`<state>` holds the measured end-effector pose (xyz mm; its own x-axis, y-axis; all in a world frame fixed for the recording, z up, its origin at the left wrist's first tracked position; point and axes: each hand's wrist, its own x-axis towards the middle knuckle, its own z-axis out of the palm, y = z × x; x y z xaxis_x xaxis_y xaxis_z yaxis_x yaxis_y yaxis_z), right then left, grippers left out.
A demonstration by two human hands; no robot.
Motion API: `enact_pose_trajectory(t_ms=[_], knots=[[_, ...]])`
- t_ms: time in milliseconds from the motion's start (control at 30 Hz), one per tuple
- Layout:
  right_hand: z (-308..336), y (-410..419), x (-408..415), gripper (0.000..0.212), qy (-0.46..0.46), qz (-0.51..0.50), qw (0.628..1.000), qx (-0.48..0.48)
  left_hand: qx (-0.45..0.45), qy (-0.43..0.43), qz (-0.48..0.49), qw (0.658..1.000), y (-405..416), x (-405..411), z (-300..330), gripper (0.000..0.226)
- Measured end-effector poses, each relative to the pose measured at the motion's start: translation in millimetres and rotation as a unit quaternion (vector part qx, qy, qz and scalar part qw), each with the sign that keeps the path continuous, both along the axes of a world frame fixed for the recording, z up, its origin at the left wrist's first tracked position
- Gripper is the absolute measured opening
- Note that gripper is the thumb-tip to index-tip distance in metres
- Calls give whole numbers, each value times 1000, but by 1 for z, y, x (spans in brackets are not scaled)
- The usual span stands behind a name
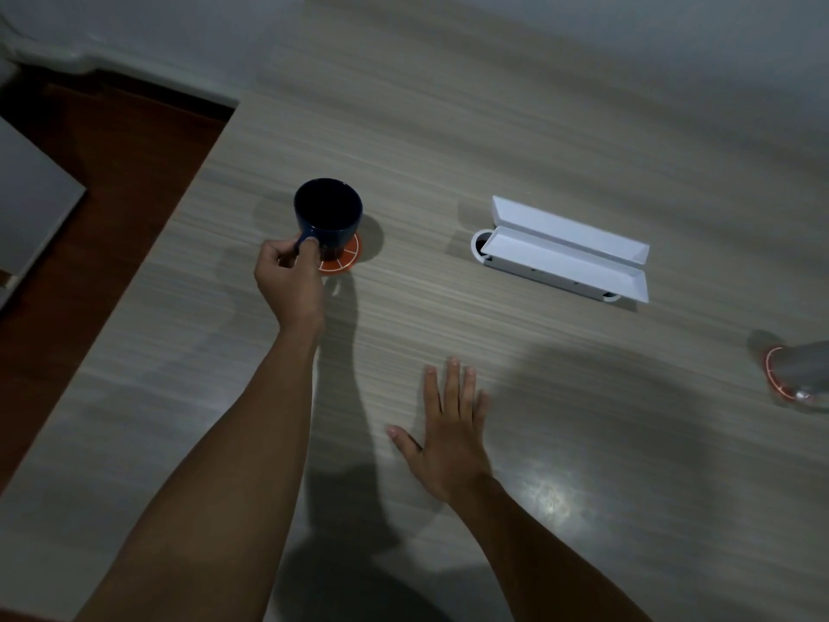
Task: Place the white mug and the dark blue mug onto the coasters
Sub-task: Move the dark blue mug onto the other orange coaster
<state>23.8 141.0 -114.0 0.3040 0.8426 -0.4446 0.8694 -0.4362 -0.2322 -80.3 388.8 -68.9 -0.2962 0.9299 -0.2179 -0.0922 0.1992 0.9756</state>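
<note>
So my left hand (291, 280) is pinching the handle of the dark blue mug (328, 215), grip clenched around it, and the mug is sitting upright over the orange coaster (343, 261) at about 11 o'clock on the surface (538, 127), though I can't tell if it's fully resting on it. My right hand (448, 424) is lying flat with fingers spread, grasping nothing, down near 6 o'clock. Over at 1 o'clock there's a white holder (565, 251) with its lid flipped open. The white mug (805, 368) is poking in at the 3 o'clock edge, mostly cut off and blurry, sitting on a second orange coaster (772, 370).
</note>
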Motion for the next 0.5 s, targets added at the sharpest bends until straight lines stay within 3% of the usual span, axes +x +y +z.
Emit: enact_pose_trajectory(t_ms=[300,367,500], knots=[[-1,0,0,100,0,0,1000,0,66,84,-65,992,-19,-6,-6,17],[0,-1,0,100,2,-2,1000,2,86,98,-84,988,-22,-7,-8,30],[-2,-1,0,100,6,-4,1000,7,125,205,-123,963,-23,-5,-11,65]])
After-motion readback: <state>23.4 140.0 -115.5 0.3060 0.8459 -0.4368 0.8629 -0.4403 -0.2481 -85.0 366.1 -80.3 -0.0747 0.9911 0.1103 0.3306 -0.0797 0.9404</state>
